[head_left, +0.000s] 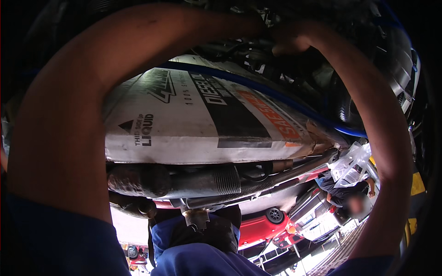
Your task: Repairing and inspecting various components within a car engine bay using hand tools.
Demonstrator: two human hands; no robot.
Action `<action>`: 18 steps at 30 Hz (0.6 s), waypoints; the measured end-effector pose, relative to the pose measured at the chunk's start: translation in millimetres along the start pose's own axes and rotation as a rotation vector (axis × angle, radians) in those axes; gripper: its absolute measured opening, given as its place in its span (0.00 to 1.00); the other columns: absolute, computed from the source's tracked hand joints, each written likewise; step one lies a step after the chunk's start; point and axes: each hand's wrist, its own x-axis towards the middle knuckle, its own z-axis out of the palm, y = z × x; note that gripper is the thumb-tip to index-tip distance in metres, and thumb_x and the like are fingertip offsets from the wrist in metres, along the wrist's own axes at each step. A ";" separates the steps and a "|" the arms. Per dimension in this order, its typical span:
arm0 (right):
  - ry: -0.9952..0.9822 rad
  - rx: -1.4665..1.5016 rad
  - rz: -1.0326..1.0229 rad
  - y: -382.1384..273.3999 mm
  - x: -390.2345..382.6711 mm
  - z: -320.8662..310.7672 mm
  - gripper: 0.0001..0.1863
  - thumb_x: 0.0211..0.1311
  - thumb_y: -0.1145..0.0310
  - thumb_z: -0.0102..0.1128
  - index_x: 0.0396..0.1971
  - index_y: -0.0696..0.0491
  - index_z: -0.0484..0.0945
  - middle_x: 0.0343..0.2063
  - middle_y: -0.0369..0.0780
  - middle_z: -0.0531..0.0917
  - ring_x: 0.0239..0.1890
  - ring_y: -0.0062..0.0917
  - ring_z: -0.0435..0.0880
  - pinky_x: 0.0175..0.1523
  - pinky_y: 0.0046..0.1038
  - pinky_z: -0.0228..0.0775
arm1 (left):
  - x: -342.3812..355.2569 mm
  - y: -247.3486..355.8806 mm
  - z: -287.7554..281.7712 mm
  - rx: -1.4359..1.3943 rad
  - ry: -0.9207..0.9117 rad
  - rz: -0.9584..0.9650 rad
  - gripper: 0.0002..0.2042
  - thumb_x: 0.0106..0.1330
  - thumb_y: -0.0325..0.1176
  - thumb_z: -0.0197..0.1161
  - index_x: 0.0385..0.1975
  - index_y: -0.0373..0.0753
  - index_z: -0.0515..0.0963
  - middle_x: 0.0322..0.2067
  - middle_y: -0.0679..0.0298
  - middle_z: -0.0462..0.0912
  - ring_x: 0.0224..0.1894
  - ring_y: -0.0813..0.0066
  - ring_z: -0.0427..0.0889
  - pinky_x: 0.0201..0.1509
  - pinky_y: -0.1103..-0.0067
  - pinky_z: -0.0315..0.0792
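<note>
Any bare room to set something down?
Bare: the white printed cardboard panel, between the curved blue hose-like line, the grey ribbed tube and the bare left arm. Its firmness can't be judged. Crowded: the shadowed zone around the left hand and right hand, packed with dark mechanical parts.

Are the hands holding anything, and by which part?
It cannot be told: deep shadow around the left hand and right hand hides any hold.

Left hand [258, 25] lost in shadow; right hand [293, 38] dim, hold unclear; distant person's head [358, 205] blurred
</note>
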 end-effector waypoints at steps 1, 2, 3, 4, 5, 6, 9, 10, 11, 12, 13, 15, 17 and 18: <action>0.015 0.017 -0.017 -1.6 -0.5 -1.5 0.25 0.64 0.56 0.57 0.50 0.63 0.82 0.47 0.51 0.87 0.49 0.41 0.87 0.55 0.41 0.78 | -2.1 -2.3 -1.0 0.004 0.012 0.006 0.14 0.68 0.40 0.61 0.50 0.47 0.85 0.42 0.60 0.90 0.42 0.61 0.89 0.45 0.65 0.81; 0.020 0.013 -0.019 -3.3 -0.9 -3.3 0.25 0.64 0.56 0.57 0.50 0.63 0.82 0.47 0.51 0.87 0.49 0.41 0.87 0.55 0.41 0.78 | -4.7 -4.9 -2.1 0.009 0.023 0.010 0.15 0.68 0.41 0.60 0.50 0.47 0.85 0.42 0.60 0.90 0.42 0.61 0.89 0.44 0.65 0.81; -0.029 0.018 -0.024 -3.6 -0.9 -0.5 0.25 0.64 0.57 0.56 0.51 0.63 0.81 0.47 0.51 0.87 0.49 0.41 0.87 0.55 0.40 0.78 | -4.4 -3.0 -2.0 0.007 0.036 0.024 0.15 0.68 0.41 0.60 0.50 0.47 0.85 0.42 0.60 0.90 0.42 0.61 0.89 0.44 0.65 0.81; -0.077 0.023 -0.029 -4.7 -1.3 0.9 0.26 0.64 0.57 0.56 0.53 0.62 0.81 0.47 0.51 0.87 0.50 0.41 0.87 0.55 0.40 0.78 | -4.4 -1.3 -2.1 0.005 0.048 0.036 0.15 0.69 0.41 0.60 0.51 0.47 0.85 0.42 0.60 0.90 0.42 0.62 0.89 0.44 0.65 0.81; -0.080 0.024 -0.028 -0.4 3.2 4.2 0.26 0.64 0.57 0.56 0.53 0.62 0.81 0.47 0.51 0.87 0.50 0.41 0.87 0.55 0.40 0.78 | -4.4 0.3 -2.3 0.004 0.060 0.049 0.15 0.69 0.42 0.60 0.51 0.47 0.85 0.42 0.61 0.90 0.42 0.62 0.89 0.44 0.65 0.81; -0.008 0.035 -0.034 5.3 6.8 7.1 0.27 0.64 0.57 0.57 0.55 0.62 0.80 0.48 0.51 0.87 0.50 0.41 0.87 0.55 0.40 0.78 | -2.9 5.2 -7.3 0.003 0.061 0.053 0.15 0.69 0.42 0.60 0.51 0.47 0.85 0.42 0.61 0.90 0.42 0.62 0.89 0.44 0.65 0.81; 0.027 0.009 -0.026 11.5 11.9 8.5 0.29 0.63 0.56 0.58 0.59 0.61 0.77 0.48 0.51 0.87 0.50 0.41 0.87 0.55 0.40 0.78 | -0.2 13.2 -15.1 -0.151 -0.099 -0.173 0.14 0.65 0.33 0.62 0.50 0.46 0.86 0.44 0.56 0.89 0.46 0.58 0.89 0.50 0.64 0.81; -0.008 -0.031 -0.018 6.9 10.0 3.1 0.30 0.63 0.56 0.58 0.60 0.60 0.76 0.49 0.51 0.87 0.51 0.41 0.87 0.56 0.40 0.78 | -3.0 9.5 -11.1 -0.176 -0.091 -0.200 0.14 0.66 0.34 0.62 0.50 0.46 0.86 0.44 0.56 0.89 0.47 0.57 0.88 0.50 0.64 0.81; -0.005 -0.034 -0.023 2.2 7.0 -0.2 0.30 0.63 0.56 0.58 0.60 0.60 0.76 0.49 0.51 0.87 0.51 0.41 0.87 0.56 0.40 0.78 | -5.1 6.0 -7.4 -0.202 -0.082 -0.225 0.14 0.66 0.35 0.61 0.50 0.45 0.86 0.45 0.55 0.89 0.48 0.57 0.88 0.51 0.64 0.81; -0.019 0.007 -0.013 3.1 3.4 3.5 0.30 0.63 0.56 0.57 0.60 0.60 0.77 0.49 0.51 0.87 0.51 0.41 0.87 0.56 0.41 0.78 | -3.7 8.8 -10.1 -0.204 -0.081 -0.216 0.14 0.66 0.35 0.61 0.50 0.45 0.86 0.45 0.55 0.89 0.48 0.57 0.88 0.51 0.64 0.81; -0.035 0.048 -0.003 4.1 0.7 6.3 0.29 0.64 0.55 0.57 0.59 0.60 0.77 0.48 0.52 0.86 0.51 0.42 0.87 0.56 0.41 0.78 | -2.2 10.9 -12.8 -0.068 -0.055 -0.103 0.15 0.66 0.36 0.62 0.50 0.46 0.86 0.45 0.55 0.89 0.48 0.56 0.88 0.52 0.64 0.81; -0.035 0.019 -0.010 1.6 -1.4 3.1 0.30 0.64 0.55 0.57 0.59 0.60 0.77 0.49 0.52 0.86 0.51 0.42 0.87 0.57 0.41 0.78 | -2.1 8.0 -10.1 0.071 -0.031 -0.002 0.15 0.66 0.37 0.62 0.51 0.46 0.86 0.46 0.55 0.89 0.49 0.56 0.88 0.52 0.64 0.80; -0.011 -0.038 -0.051 -9.9 2.6 -13.4 0.30 0.64 0.54 0.57 0.59 0.60 0.78 0.49 0.52 0.86 0.52 0.42 0.86 0.57 0.42 0.77 | -12.0 -14.3 9.0 -0.268 0.035 -0.219 0.14 0.72 0.43 0.58 0.50 0.46 0.85 0.42 0.59 0.89 0.39 0.64 0.89 0.43 0.67 0.81; -0.030 -0.029 0.005 -2.6 4.8 -5.0 0.30 0.64 0.53 0.57 0.58 0.60 0.78 0.49 0.52 0.86 0.52 0.42 0.86 0.57 0.41 0.77 | -2.6 -2.3 7.2 -0.281 0.035 -0.188 0.14 0.72 0.43 0.58 0.50 0.46 0.85 0.42 0.59 0.89 0.39 0.64 0.89 0.43 0.67 0.81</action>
